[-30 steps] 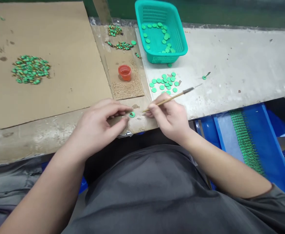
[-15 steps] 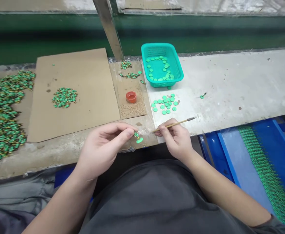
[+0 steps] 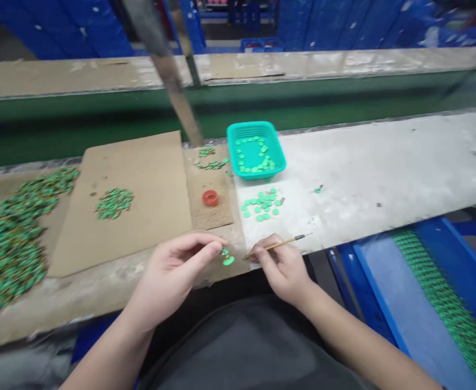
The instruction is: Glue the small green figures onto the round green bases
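Between thumb and forefinger, my left hand pinches a small green figurine on a round green base, the base hanging lowest. My right hand grips a thin wooden-handled brush, one tip pointing left towards the figurine but apart from it. Just beyond my hands, a red cap-like cup stands on a speckled piece of cardboard. Loose green discs lie on the white surface ahead of my right hand. A turquoise basket behind them holds more discs.
A large heap of small green-and-gold pieces covers the left end, beside a cardboard sheet bearing a smaller pile. One small piece stands alone on the right. A blue tray at lower right holds rows of green pieces. A metal post rises behind.
The head view has tilted up, so the bench sits lower in the picture and blue panels show beyond. Both hands keep their holds, with the brush and figurine held much as before.
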`<state>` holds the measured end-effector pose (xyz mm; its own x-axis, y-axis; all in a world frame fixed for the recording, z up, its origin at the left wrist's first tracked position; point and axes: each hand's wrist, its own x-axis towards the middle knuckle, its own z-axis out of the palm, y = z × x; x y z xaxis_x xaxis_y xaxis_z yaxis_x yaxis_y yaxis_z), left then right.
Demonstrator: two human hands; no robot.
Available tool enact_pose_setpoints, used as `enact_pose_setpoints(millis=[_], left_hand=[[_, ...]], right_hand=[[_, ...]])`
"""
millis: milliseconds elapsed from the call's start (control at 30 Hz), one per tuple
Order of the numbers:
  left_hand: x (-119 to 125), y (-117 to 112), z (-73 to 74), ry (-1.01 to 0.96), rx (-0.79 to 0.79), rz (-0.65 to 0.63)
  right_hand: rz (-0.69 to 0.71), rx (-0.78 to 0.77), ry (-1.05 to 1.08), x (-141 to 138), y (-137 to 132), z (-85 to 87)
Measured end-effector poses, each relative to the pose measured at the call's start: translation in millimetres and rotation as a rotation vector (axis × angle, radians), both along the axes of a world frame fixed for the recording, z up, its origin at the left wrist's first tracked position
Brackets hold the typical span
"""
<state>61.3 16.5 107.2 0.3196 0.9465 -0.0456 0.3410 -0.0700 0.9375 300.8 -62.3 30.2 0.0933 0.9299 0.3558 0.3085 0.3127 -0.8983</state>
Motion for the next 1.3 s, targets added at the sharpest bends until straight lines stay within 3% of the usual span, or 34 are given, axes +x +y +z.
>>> enact_pose_setpoints(millis=[133,267,400,467,567,700,800,867,967,1033,1133,1300], left_hand=[[34.4,30.0,-9.8,0.159,0.201,-0.057],[120.1,75.7,-17.7,0.210,0.383,-0.295],[206.2,110.7,-29.5,0.268,0.480,-0.434],[231.6,120.3,-35.9,0.304,0.521,-0.470],[249.8,125.8,-43.5,0.344,0.561,-0.496],[259.6,124.5,-49.2,0.371,0.577,-0.496],[254.2,123.2,-43.1,0.391,0.581,-0.445],[235.8,124.0,-30.8,0.421,0.584,-0.357],[189.6,125.4,-8.0,0.511,0.572,-0.213],[160.0,125.5,0.2,0.598,0.567,-0.183],[138.7,126.5,-8.3,0.717,0.579,-0.219],[149.0,133.1,-37.0,0.828,0.555,-0.264]], right_hand=[[-0.061,-0.001,-0.030,26.8,-17.0,6.8],[-0.188,-0.026,0.005,59.1,-35.0,6.9],[-0.295,-0.019,0.061,83.3,-48.5,6.1],[-0.334,-0.016,0.076,93.5,-54.5,7.2],[-0.383,-0.019,0.087,108.2,-63.4,9.9],[-0.442,-0.016,0.090,124.6,-70.3,14.0],[-0.459,0.000,0.095,133.7,-71.1,19.7],[-0.475,-0.017,0.109,138.4,-71.9,26.0],[-0.549,-0.049,0.119,142.5,-75.4,38.2],[-0.573,-0.047,0.142,142.0,-77.6,46.5],[-0.508,-0.026,0.170,135.7,-77.8,56.6],[-0.319,-0.002,0.172,117.2,-75.7,64.8]])
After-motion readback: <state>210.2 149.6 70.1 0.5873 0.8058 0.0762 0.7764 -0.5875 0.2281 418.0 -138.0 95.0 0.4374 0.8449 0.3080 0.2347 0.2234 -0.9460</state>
